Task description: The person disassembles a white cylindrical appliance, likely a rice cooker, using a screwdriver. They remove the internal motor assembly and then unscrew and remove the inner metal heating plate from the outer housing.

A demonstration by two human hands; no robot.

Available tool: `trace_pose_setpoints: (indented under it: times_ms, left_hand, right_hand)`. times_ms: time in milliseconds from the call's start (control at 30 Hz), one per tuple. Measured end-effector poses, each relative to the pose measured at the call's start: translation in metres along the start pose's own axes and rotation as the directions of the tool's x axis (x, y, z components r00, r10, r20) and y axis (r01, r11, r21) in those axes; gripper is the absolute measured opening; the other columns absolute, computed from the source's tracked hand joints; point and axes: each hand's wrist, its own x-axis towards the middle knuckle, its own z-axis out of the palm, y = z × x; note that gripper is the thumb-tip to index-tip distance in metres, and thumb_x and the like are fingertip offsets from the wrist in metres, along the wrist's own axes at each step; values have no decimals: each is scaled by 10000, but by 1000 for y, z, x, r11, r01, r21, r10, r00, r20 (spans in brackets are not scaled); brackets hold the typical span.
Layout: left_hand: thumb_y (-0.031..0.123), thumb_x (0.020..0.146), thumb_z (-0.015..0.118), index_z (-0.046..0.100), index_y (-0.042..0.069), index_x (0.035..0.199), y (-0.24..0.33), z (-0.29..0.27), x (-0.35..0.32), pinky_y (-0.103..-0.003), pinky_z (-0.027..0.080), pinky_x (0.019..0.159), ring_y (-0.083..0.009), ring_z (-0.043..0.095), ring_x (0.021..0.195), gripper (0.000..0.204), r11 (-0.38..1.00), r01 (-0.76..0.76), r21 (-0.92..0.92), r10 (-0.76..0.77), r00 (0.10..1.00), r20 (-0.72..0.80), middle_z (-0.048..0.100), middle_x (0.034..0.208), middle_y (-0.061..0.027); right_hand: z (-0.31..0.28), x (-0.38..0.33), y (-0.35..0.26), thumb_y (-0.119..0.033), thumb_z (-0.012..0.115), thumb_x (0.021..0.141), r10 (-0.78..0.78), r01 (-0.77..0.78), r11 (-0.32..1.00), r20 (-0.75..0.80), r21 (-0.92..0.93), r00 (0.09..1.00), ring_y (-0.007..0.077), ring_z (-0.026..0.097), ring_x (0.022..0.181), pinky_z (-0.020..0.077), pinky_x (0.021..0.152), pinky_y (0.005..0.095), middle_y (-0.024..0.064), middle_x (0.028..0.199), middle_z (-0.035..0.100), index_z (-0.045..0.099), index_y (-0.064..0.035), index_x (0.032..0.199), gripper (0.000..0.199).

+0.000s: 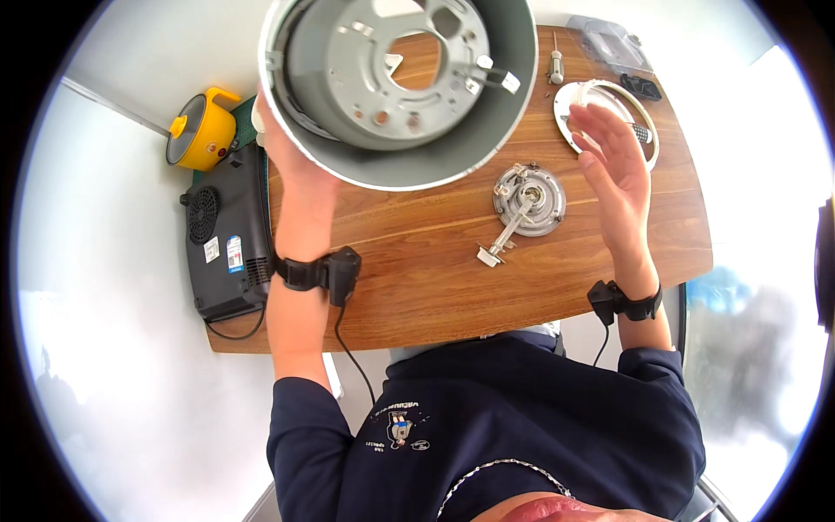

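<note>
My left hand (294,143) grips the left side of a large round appliance housing (396,161), lifted above the table. The housing has a grey inside, a white rim, and an inner metal ring with a big central hole; a small bracket with white tips sticks out at its right. My left fingers are partly hidden behind its wall. To the right, my right hand (616,178) is raised with its fingers stretched out and nothing in it. Between the hands, a round metal disc (544,213) with a long bracket lies on the table. A white round cover (565,104) lies partly behind my right fingers.
The wooden table (417,287) has a curved front edge. At its left stand a black appliance (228,235), bottom side showing, and a yellow pot (209,130). Farther right are a screwdriver (557,68), a clear plastic tray (609,43) and a small black part (642,85).
</note>
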Motion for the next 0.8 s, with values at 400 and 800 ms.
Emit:
trace_pose_setpoints:
  times_ms: [400, 800]
  left_hand:
    - [346, 1108, 381, 507, 129, 1436, -14, -24, 12, -420, 543, 1024, -249, 612, 1215, 413, 947, -14, 321, 99, 964, -247, 598, 1380, -54]
    - [396, 1115, 330, 546, 58, 1369, -44, -2, 11, -389, 539, 999, -237, 636, 1165, 475, 942, 70, 328, 58, 930, -364, 640, 1322, -91]
  right_hand:
    - [-27, -18, 33, -24, 577, 953, 196, -174, 952, 65, -252, 978, 209, 597, 1265, 434, 1107, 379, 122, 1321, 656, 605, -9, 1330, 378]
    - [-23, -5, 38, -81, 565, 1009, 214, -199, 962, 65, -187, 975, 217, 623, 1230, 467, 1079, 362, 139, 1293, 667, 585, 9, 1345, 348]
